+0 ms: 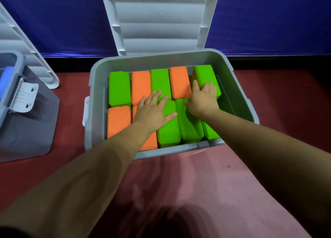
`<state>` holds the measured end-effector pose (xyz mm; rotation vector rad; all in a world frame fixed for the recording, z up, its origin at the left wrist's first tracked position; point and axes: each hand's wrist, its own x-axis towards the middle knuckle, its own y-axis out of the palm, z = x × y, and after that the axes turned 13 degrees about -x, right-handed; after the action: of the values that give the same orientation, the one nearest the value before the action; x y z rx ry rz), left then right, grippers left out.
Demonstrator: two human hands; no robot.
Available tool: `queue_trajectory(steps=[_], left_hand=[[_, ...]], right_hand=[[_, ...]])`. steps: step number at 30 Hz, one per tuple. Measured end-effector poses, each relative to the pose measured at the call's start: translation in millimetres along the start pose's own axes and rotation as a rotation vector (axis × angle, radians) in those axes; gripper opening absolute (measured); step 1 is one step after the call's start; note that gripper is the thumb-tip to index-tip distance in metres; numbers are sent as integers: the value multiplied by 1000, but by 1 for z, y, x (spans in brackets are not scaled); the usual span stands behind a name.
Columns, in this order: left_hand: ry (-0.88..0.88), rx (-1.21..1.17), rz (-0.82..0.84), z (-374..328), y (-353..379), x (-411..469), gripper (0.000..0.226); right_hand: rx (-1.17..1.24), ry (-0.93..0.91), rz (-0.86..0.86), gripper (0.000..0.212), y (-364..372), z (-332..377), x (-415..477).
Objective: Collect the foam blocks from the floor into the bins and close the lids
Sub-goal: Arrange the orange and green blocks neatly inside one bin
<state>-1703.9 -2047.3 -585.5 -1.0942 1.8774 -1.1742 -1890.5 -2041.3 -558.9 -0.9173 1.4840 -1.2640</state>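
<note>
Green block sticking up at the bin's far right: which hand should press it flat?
Right, probably. The right hand has its fingers on that green block, while the left hand lies flat in the middle of the bin, a longer reach across.

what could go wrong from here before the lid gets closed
1. The far-right green block sits tilted, higher than its neighbours, under the right hand; left so, it may stop the lid shutting.
2. Packing is tight: the left hand pressing down may pop the near-left orange block up.
3. The lid stands upright behind the bin and might drop on the hands.
</note>
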Motion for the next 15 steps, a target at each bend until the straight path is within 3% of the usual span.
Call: queue_trajectory(steps=[2, 5, 8, 10, 15], left_hand=[[-18, 1, 76, -12, -8, 6, 78], [-111, -30, 207, -39, -19, 19, 80], [-200, -47, 321, -51, -19, 23, 74], [-195, -45, 306, -49, -15, 19, 70], [-131, -42, 203, -37, -3, 14, 66]], right_hand=[[-7, 205, 119, 102, 4, -7, -4], [72, 222, 160, 109, 6, -12, -1], [-32, 115, 36, 88, 5, -16, -4], [-89, 49, -24, 71, 6, -21, -8], [139, 18, 68, 66, 14, -39, -7]])
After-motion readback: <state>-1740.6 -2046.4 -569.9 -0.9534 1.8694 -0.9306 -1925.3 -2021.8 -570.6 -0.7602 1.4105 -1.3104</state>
